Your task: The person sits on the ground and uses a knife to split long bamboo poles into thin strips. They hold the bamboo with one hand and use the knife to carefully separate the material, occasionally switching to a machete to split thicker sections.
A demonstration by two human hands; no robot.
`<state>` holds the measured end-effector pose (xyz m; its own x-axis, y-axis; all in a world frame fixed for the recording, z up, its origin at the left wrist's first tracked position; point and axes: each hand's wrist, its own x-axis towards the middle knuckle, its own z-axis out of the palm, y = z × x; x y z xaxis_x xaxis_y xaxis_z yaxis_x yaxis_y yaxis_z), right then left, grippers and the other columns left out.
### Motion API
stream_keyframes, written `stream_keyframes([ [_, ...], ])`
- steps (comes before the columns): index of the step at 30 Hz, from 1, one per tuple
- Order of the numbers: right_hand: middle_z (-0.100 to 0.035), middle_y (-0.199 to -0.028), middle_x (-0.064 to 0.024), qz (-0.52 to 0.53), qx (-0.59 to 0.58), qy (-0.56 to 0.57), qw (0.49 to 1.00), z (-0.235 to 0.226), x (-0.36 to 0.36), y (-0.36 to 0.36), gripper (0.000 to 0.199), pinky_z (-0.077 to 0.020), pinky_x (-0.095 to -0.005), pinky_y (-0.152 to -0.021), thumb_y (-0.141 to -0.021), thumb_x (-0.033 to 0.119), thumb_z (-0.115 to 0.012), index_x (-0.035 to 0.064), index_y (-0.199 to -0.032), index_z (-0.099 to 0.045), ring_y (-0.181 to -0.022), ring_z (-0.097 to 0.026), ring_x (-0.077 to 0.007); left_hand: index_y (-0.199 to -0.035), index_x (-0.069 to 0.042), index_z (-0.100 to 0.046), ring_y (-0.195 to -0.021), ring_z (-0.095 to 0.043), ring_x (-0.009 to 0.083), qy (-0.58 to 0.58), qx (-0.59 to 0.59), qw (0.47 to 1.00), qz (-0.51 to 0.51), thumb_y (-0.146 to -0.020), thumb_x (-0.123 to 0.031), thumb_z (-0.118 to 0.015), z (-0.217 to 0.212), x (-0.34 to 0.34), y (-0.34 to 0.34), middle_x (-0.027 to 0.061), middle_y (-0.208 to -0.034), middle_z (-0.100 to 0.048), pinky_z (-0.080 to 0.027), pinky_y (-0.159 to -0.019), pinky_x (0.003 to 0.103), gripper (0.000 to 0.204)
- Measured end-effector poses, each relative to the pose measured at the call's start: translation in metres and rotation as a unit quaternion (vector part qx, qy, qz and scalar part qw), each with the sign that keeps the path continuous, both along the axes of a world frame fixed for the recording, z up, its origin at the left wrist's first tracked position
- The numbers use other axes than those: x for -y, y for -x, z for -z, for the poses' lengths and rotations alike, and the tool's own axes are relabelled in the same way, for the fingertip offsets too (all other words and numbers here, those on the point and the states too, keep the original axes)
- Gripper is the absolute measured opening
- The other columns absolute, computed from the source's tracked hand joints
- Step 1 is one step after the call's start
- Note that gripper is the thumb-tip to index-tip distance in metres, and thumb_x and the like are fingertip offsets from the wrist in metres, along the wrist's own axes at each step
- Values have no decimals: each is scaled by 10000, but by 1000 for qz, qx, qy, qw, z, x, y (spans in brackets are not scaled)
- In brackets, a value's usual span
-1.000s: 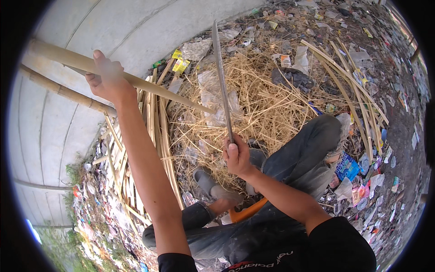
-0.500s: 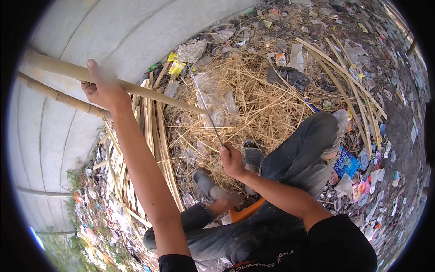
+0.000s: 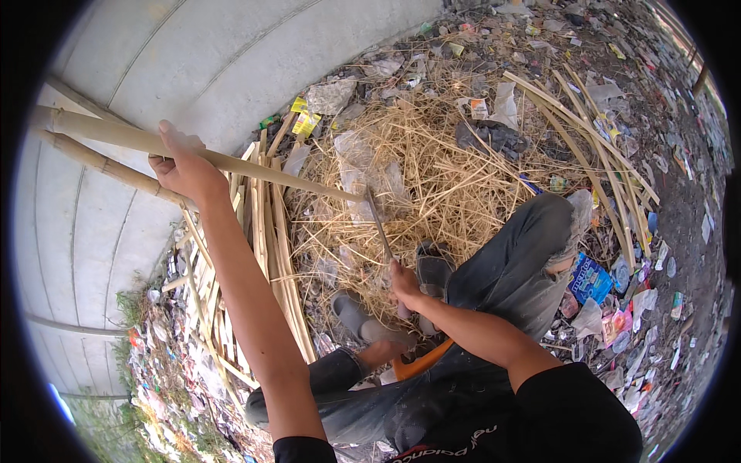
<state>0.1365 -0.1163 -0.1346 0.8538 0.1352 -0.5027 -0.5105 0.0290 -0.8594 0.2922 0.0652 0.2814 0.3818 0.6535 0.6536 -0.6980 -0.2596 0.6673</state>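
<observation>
My left hand [image 3: 185, 163] is raised at the upper left, wrapped round a long pale bamboo pole [image 3: 282, 178]. The pole slopes down to the right, and its near end hangs over the shavings. In my right hand [image 3: 404, 283] is a long knife [image 3: 378, 221], gripped by the handle. Its blade points up and away from me, and the upper part meets the pole's end; whether it has bitten in cannot be made out. Beneath both lies a heap of thin bamboo shavings [image 3: 432, 170].
A second bamboo pole [image 3: 108, 163] runs below the held one, near the pale wall [image 3: 224, 46]. Split bamboo strips [image 3: 276, 255] are piled at left, with more strips [image 3: 587, 127] at right. An orange curved handle [image 3: 423, 363] sits between my legs. Litter covers the ground.
The knife has swung from crossing above the pole to lie against its end. My right hand has dropped slightly nearer me; my left hand and the pole have shifted slightly down and right.
</observation>
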Motion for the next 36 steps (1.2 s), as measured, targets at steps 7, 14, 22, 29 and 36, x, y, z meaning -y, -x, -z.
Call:
stream_keyframes([
  [7,-470,-574,-25,63,-17,-112,992,-38,4,-29,475,-407,-335,-384,-1064,520,-496,101,-841,-481,-405,-459,-138,-831,-121,-454,-552,-400,142,54,34,989,136,-886,-210,-653,12,-51,17,2,-626,-386,-349,-542,286,225],
  [14,-463,-540,-13,92,152,-203,963,-203,49,-76,433,-358,-282,-371,-1095,436,-457,64,-891,-540,-385,-447,-94,-1063,-33,-596,-650,-432,184,0,13,916,401,-821,-282,-584,10,-93,30,53,-721,-430,-359,-584,322,348],
  [22,-484,-557,-34,100,318,-278,901,-367,91,-55,525,-356,-257,-401,-1102,511,-347,49,-979,-562,-416,-435,-87,-1115,3,-575,-772,-571,248,-5,6,995,96,-925,-307,-484,0,-45,13,122,-905,-564,-530,-723,525,375],
  [29,-479,-559,-43,138,404,-457,780,-301,57,-24,610,-381,-260,-431,-1063,608,-316,38,-1032,-533,-443,-440,-102,-899,10,-528,-563,-489,185,-45,-70,990,115,-1068,-552,-465,-20,23,-10,96,-704,-521,-500,-542,393,591],
  [36,-445,-569,-15,-50,-68,-132,988,-201,60,-19,514,-354,-258,-377,-1067,541,-460,54,-923,-538,-422,-426,-85,-818,25,-550,-500,-521,167,-94,-59,981,158,-1045,-593,-494,-26,31,-31,93,-649,-539,-505,-469,355,660],
])
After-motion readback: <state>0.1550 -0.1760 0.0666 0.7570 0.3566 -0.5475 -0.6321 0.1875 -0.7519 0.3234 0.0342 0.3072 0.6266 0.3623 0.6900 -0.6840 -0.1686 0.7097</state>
